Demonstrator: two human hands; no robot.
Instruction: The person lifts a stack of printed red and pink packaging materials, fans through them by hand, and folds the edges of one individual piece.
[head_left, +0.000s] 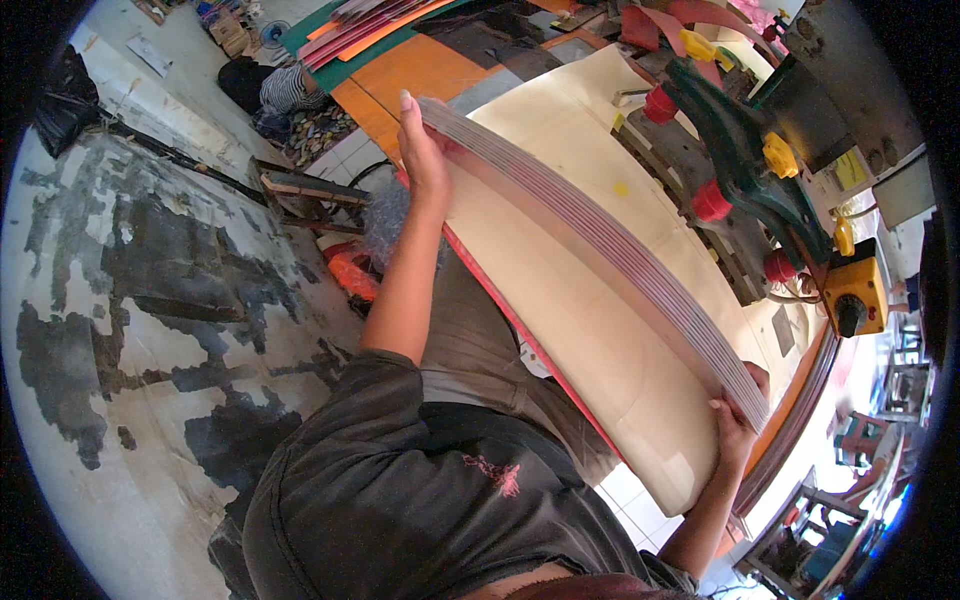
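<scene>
Two hands gripped a stack of thin sheets (600, 240) on edge. The left hand (422, 150) clasped its upper-centre end. The right hand (735, 425) clutched the lower-right end, above the cream board (560, 330).

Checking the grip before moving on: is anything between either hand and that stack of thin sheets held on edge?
Nothing visible. The left hand clasps one end of the stack of sheets directly, and the right hand grips the other end. The stack stands on edge on the cream board, apart from the green machine beyond it.
</scene>
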